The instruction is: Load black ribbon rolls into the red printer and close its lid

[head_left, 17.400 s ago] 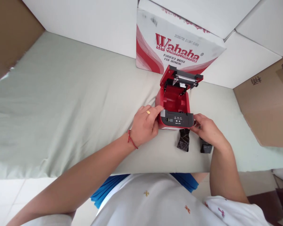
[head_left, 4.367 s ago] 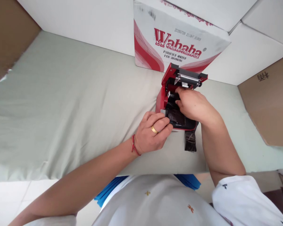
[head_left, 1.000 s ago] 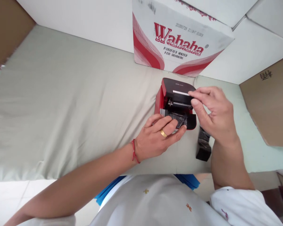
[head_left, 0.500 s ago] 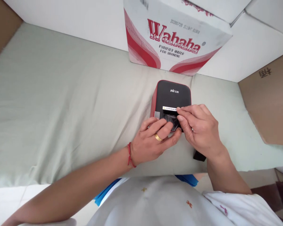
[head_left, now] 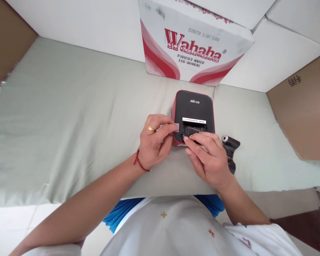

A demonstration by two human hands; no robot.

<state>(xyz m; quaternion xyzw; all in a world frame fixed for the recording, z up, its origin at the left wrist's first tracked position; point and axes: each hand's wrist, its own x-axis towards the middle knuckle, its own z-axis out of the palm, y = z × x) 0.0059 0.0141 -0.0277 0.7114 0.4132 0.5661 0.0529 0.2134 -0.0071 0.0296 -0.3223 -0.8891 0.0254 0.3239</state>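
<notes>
A small black and red printer [head_left: 193, 110] lies on the cloth, with a white warning label [head_left: 194, 120] above its slot. Crumpled black film [head_left: 193, 131] sits in that slot. My left hand [head_left: 157, 142], ring on one finger, is curled at the printer's left edge. Its fingertips touch beside a grey tab [head_left: 177, 127]; whether they pinch it is unclear. My right hand [head_left: 209, 154] is closed over the slot's front, index fingertip at the film's lower left corner. What lies under those fingers is hidden. Black rolls of film [head_left: 231, 142] lie right of it, partly covered.
Behind the printer stands a white and red Wahaha water carton [head_left: 194, 53] against white panels. A brown cardboard box [head_left: 304, 110] borders the right side, another brown box [head_left: 12, 42] the far left. Pale green cloth [head_left: 82, 106] covers the surface up to its front edge.
My left hand has gone from over the slot to the printer's left edge. My right hand has shifted left and down to the slot's front, uncovering more of the label and the rolls.
</notes>
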